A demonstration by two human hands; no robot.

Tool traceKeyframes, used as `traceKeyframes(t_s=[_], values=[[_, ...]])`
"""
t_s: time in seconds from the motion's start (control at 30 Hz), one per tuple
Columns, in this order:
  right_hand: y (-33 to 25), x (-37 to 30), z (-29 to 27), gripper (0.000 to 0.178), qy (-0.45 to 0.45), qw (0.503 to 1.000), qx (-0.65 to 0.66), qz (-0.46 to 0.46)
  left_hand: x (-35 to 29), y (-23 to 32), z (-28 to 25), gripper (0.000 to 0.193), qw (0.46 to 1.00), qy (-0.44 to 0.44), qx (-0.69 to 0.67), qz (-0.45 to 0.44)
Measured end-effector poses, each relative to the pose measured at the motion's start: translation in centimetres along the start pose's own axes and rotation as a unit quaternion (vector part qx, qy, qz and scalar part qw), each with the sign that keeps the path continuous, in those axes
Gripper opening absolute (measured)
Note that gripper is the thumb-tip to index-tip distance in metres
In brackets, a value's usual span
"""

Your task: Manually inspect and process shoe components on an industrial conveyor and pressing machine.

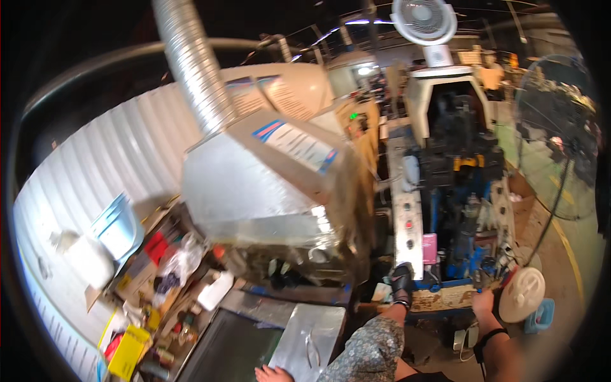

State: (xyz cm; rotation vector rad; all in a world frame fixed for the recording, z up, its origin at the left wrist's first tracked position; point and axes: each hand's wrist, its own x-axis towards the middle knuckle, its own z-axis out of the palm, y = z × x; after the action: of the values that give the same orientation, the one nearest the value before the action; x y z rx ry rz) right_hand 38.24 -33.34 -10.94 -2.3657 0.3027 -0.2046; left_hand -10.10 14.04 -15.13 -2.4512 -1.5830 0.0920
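At the lower edge, my left hand point(273, 374) lies with its fingers spread beside a silver metal plate point(296, 328); only the fingers show. A slim silver tool with two curved arms point(312, 352), like pliers, rests on that plate. My right hand point(483, 302) is closed at the front end of a long machine point(449, 298). A small dark piece point(477, 280) sticks up from its fingers, too blurred to name. Close to that end, my foot in a black sandal point(402, 283) is beside the machine's pale side rail point(408, 235).
A metal hood point(254, 184) with a silver duct point(194, 63) stands left of the machine. Boxes, a yellow carton point(129, 352) and a light blue bucket point(118, 226) crowd the left. At right are a round cream lid point(522, 294), a blue basket point(540, 316) and a large fan point(554, 134).
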Motion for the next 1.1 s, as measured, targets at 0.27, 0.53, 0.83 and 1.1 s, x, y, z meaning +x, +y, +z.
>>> traceKeyframes(t_s=[0.27,0.53,0.83,1.1], values=[[-0.2,0.0,-0.8,0.028,-0.069,0.995,0.064,0.024,-1.6,1.5,-3.4,0.058,0.983,0.056,-0.115,-0.134],[-0.8,0.6,-1.5,0.043,-0.137,0.99,0.03,-0.001,-0.5,1.7,-1.1,0.051,0.938,0.168,-0.248,-0.174],[0.6,1.6,0.2,0.048,-0.074,0.994,-0.077,0.03,-0.5,1.4,-0.4,0.054,0.948,0.177,-0.213,-0.154],[-0.8,-0.7,-1.4,0.025,-0.029,0.997,0.058,-0.033,-0.5,1.3,-0.5,0.058,0.947,0.157,-0.236,-0.154]])
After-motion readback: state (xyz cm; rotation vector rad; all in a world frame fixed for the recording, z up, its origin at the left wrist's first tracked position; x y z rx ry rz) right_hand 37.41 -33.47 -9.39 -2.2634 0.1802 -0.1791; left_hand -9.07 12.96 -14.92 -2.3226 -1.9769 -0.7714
